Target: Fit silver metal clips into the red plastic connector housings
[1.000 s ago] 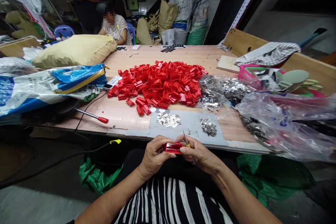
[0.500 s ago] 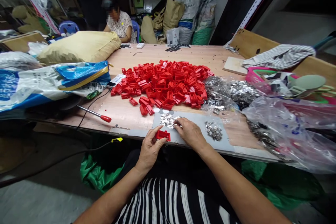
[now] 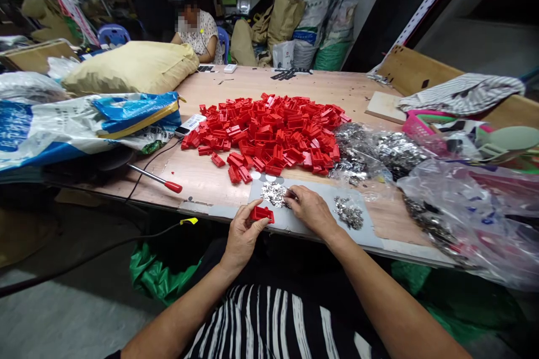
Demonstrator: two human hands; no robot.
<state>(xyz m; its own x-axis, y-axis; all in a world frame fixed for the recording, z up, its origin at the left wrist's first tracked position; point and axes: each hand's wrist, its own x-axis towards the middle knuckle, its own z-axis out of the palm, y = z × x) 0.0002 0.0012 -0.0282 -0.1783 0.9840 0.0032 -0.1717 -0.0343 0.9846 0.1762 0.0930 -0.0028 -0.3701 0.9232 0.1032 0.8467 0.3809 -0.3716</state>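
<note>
Between thumb and fingers, my left hand (image 3: 243, 234) grips a small red plastic housing (image 3: 263, 214) with its hollow side up, at the table's front edge. My right hand (image 3: 310, 208) is beside a small pile of flat silvery metal pieces (image 3: 273, 193), its fingertips bent together at the pile's right edge. Whether a piece is between those fingertips is hidden. Both piles of metal parts lie on a grey mat (image 3: 303, 184); the second metal pile (image 3: 348, 213) is to the right of my right hand. Beyond the mat spreads a big heap of red housings (image 3: 269, 129).
A red-handled metal lever (image 3: 172, 186) juts out at left, near a blue-white sack (image 3: 54, 129) and a beige sack (image 3: 135, 67). Clear bags of metal parts (image 3: 362, 151) and a pink basket (image 3: 421, 132) stand at right. A seated person (image 3: 206, 33) is across the table.
The view has shifted slightly. My left hand still holds the red housing, and my right hand stays at the silvery pile with its fingertips a little more tucked in.
</note>
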